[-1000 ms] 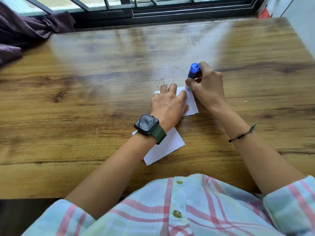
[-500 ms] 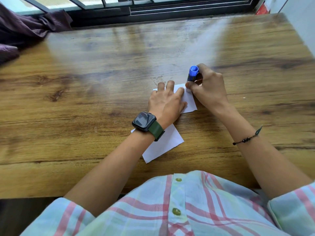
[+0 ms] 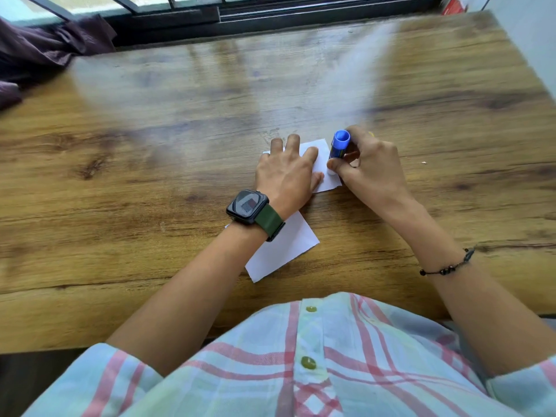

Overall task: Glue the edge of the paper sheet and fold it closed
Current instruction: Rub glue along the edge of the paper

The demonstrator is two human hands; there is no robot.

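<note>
Gluing the edge of a paper sheet [image 3: 285,245].
We see the left hand [image 3: 285,176] flat on it; the right hand [image 3: 368,167] grips the glue stick [image 3: 338,147], apparently touching paper.

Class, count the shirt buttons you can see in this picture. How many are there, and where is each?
2. One button sits near the top of the shirt front; the other button lies below it. More may be hidden out of view.

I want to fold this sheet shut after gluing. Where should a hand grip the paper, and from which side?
A judgement: take the paper at its free near corner, coming from the person's side. That end lies flat and uncovered on the table, while the left hand pins the far half and the right hand works the glue stick along the right edge.
</note>
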